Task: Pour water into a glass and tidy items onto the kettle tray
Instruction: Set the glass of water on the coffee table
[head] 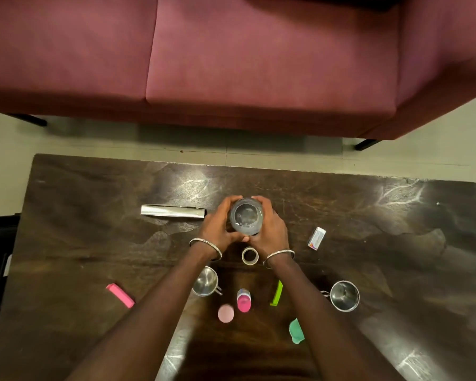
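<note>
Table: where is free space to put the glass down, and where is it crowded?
The table is bare along the far edge beyond the foil roll, and at far right past the small box. Crowded: near the wrists, around the tape ring, both steel cups and pink bottle.

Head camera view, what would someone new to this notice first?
First, both hands, left hand and right hand, wrapped around a clear glass at the middle of the dark wooden table. Behind the table, a big maroon sofa fills the top of the view. Small bright items dot the near side, like a pink bottle flanked by two steel cups.
</note>
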